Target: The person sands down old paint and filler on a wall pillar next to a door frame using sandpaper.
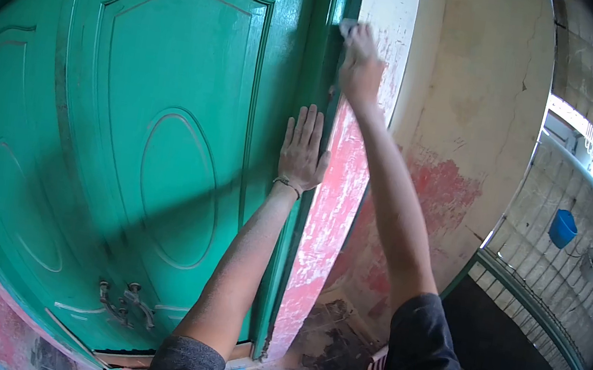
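My left hand [303, 148] lies flat against the green door frame [325, 61], its fingers stretched out and a thin dark band at the wrist. Higher up, my right hand [362, 70] is closed on a small pale grey piece [346, 26], pressed where the frame meets the wall edge [382, 17]. The piece is mostly covered by my fingers, so its kind does not show. Worn white and pink paint covers that wall edge. To the left stands a green double door [174, 87] with raised panel moulding.
Metal door handles [123, 303] stick out low on the door. A beige wall [467, 80] with a patchy red area is on the right. Beyond it are a green-framed gate [534, 314] and a hanging blue bucket [563, 229]. The floor [321, 338] looks dusty.
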### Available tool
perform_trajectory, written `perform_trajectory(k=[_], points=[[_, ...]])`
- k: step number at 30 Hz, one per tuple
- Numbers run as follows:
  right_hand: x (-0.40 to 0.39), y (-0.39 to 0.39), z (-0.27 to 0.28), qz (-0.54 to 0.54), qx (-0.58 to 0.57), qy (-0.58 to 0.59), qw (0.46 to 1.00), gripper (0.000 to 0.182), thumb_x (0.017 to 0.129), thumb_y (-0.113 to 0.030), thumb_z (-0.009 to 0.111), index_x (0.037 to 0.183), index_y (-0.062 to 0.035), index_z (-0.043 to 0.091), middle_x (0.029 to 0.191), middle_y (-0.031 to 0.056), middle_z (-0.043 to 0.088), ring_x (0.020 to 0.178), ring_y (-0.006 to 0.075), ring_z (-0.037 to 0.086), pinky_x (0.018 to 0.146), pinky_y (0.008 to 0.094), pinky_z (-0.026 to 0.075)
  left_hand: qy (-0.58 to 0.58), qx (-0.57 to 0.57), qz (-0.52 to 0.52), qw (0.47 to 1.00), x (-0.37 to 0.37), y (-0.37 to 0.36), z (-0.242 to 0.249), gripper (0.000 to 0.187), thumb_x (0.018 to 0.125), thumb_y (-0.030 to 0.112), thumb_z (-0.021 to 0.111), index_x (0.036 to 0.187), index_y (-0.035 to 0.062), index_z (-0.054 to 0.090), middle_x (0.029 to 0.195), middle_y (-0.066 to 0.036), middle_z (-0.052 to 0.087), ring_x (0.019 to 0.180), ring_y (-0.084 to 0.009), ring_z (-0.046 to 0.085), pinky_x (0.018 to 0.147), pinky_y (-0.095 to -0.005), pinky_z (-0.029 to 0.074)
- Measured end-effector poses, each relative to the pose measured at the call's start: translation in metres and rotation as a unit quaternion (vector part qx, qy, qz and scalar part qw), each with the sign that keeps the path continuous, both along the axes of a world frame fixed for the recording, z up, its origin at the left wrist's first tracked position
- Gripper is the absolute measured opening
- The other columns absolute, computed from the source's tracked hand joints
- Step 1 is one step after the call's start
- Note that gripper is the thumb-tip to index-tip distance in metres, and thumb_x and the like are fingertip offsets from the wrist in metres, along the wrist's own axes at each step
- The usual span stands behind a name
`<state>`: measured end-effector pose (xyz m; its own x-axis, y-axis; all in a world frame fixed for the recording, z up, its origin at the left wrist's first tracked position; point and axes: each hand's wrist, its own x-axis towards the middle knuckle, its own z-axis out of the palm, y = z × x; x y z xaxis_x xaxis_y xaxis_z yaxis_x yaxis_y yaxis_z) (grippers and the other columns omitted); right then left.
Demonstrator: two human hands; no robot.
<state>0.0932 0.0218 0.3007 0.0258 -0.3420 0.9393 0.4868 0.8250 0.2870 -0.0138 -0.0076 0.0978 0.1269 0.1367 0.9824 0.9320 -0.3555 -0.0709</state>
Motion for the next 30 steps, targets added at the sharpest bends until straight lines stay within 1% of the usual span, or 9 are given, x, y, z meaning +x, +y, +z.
perform_trajectory(k=[3, 6, 12, 16, 17, 19, 21, 27, 30], points=[[0.003, -0.005, -0.087, 0.013, -0.028, -0.015, 0.999, 0.031, 0.102, 0.001, 0.055, 0.130, 0.0085, 0.068, 0.146, 0.0302, 0.059, 0.144, 0.0461, 0.050, 0.121, 0.0496, 0.044, -0.011, 0.001, -0.030, 0.999, 0.002, 0.003, 0.000, 0.080, 0.106, 0.048, 0.034, 0.165, -0.0033, 0.024, 0.175, -0.023, 0.018, 0.162, -0.0410, 0.016, 0.131, -0.0582, 0.011], [0.009, -0.001, -0.093, 0.019, -0.042, -0.017, 0.999, 0.033, 0.106, -0.005, 0.053, 0.135, -0.0008, 0.070, 0.147, 0.0266, 0.060, 0.145, 0.0409, 0.051, 0.121, 0.0469, 0.043, -0.013, -0.009, -0.032, 0.999, 0.001, -0.006, 0.003, 0.077, 0.106, 0.047, 0.035, 0.165, -0.0018, 0.026, 0.174, -0.023, 0.019, 0.163, -0.0410, 0.015, 0.131, -0.0582, 0.011], [-0.002, 0.005, 0.047, 0.021, 0.045, 0.016, 0.999, 0.028, 0.104, -0.006, 0.054, 0.124, 0.0005, 0.073, 0.137, 0.0269, 0.066, 0.138, 0.0448, 0.056, 0.114, 0.0464, 0.049, -0.013, 0.020, -0.044, 0.999, -0.003, 0.003, -0.003, 0.071, 0.108, 0.046, 0.034, 0.165, 0.0061, 0.030, 0.174, -0.021, 0.020, 0.162, -0.0408, 0.019, 0.131, -0.0595, 0.015], [-0.002, -0.005, -0.006, 0.018, -0.005, 0.012, 1.000, 0.031, 0.105, -0.007, 0.054, 0.130, 0.0034, 0.070, 0.144, 0.0281, 0.061, 0.141, 0.0445, 0.053, 0.116, 0.0468, 0.048, -0.020, 0.012, -0.034, 0.999, -0.002, 0.003, -0.004, 0.070, 0.106, 0.047, 0.035, 0.166, 0.0093, 0.033, 0.175, -0.018, 0.021, 0.162, -0.0391, 0.019, 0.131, -0.0589, 0.014], [-0.002, 0.000, -0.035, -0.004, 0.028, -0.003, 1.000, 0.032, 0.103, -0.002, 0.055, 0.131, 0.0097, 0.066, 0.143, 0.0326, 0.060, 0.139, 0.0515, 0.052, 0.116, 0.0521, 0.048, -0.022, 0.014, -0.032, 0.999, -0.001, 0.002, -0.004, 0.070, 0.106, 0.046, 0.035, 0.165, 0.0098, 0.034, 0.175, -0.018, 0.021, 0.162, -0.0397, 0.019, 0.131, -0.0590, 0.015], [0.002, -0.004, -0.090, -0.020, -0.021, -0.023, 0.999, 0.034, 0.101, 0.003, 0.056, 0.133, 0.0100, 0.065, 0.147, 0.0319, 0.058, 0.144, 0.0489, 0.049, 0.119, 0.0509, 0.045, -0.023, 0.016, -0.028, 0.999, 0.001, 0.001, -0.003, 0.068, 0.106, 0.046, 0.035, 0.165, 0.0110, 0.036, 0.175, -0.018, 0.020, 0.162, -0.0409, 0.019, 0.131, -0.0593, 0.016], [0.005, -0.003, -0.094, -0.003, -0.045, -0.025, 0.999, 0.033, 0.100, 0.004, 0.057, 0.131, 0.0091, 0.067, 0.146, 0.0310, 0.058, 0.144, 0.0471, 0.049, 0.119, 0.0498, 0.045, -0.019, 0.017, -0.015, 1.000, 0.005, -0.003, -0.003, 0.066, 0.108, 0.047, 0.035, 0.163, 0.0117, 0.038, 0.174, -0.021, 0.022, 0.160, -0.0446, 0.021, 0.129, -0.0610, 0.019], [0.000, -0.009, 0.037, -0.008, 0.023, -0.021, 0.999, 0.032, 0.096, 0.007, 0.057, 0.127, 0.0094, 0.067, 0.141, 0.0306, 0.062, 0.139, 0.0474, 0.054, 0.116, 0.0495, 0.048, 0.001, 0.046, -0.034, 0.998, 0.000, 0.002, -0.003, 0.062, 0.108, 0.045, 0.037, 0.163, 0.0177, 0.039, 0.173, -0.023, 0.022, 0.159, -0.0476, 0.023, 0.128, -0.0627, 0.023], [-0.004, 0.002, 0.038, -0.009, 0.056, 0.012, 0.998, 0.032, 0.097, 0.006, 0.057, 0.127, 0.0089, 0.067, 0.141, 0.0316, 0.062, 0.137, 0.0485, 0.056, 0.115, 0.0502, 0.049, 0.005, 0.041, -0.025, 0.999, -0.002, 0.003, -0.006, 0.061, 0.108, 0.044, 0.037, 0.164, 0.0191, 0.038, 0.173, -0.023, 0.021, 0.159, -0.0485, 0.022, 0.127, -0.0629, 0.023]])
